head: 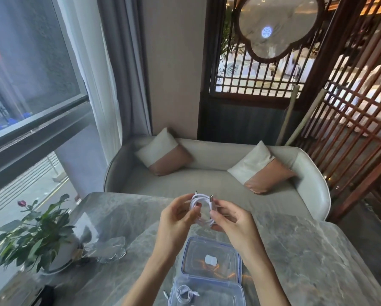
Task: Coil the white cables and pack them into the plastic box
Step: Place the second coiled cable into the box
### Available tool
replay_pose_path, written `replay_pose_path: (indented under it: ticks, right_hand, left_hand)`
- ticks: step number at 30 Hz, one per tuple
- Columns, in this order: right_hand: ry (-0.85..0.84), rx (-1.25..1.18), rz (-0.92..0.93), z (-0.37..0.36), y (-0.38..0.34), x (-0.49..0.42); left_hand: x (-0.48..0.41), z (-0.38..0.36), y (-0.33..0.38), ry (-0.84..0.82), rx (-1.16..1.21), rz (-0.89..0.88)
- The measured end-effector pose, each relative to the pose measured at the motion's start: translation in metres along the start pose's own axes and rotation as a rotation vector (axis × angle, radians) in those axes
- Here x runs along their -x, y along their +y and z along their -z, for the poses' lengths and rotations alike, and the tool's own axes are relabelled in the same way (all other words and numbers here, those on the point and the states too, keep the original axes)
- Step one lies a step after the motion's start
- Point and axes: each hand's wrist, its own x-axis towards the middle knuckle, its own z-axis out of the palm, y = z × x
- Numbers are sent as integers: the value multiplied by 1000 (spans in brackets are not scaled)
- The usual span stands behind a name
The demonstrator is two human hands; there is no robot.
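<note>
A coiled white cable (203, 212) hangs in the air above the marble table, held between both hands. My left hand (177, 217) grips the coil's left side with curled fingers. My right hand (231, 217) pinches its right side, just below the metal plug that sticks up. Below my wrists stands the clear plastic box (207, 293) at the table's near edge, with another coiled white cable (185, 293) lying inside it. The box's clear lid (211, 260), edged in blue, lies flat just behind the box.
A potted plant with a red bud (32, 237) stands at the table's left, beside a clear glass dish (110, 249). A dark object (44, 294) lies at the near left. A grey sofa with two cushions (216, 171) faces the table's far edge.
</note>
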Motion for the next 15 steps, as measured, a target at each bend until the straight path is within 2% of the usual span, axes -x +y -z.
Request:
replay_pose_path:
  ticks: [5,8,12,15]
  right_hand:
    - [118,-127,-140,15,44,5]
    - [190,-218,-370,30,98,17]
    - [252,-210,-740,36,184,52]
    - [282,-315,-1025,28,239,63]
  left_hand:
    - [-4,10,-54,-27,-50,265]
    - [5,20,-114,-30,-243,444]
    - [34,28,-202,-137,-542,701]
    - [53,30,-254,-224,-715,810]
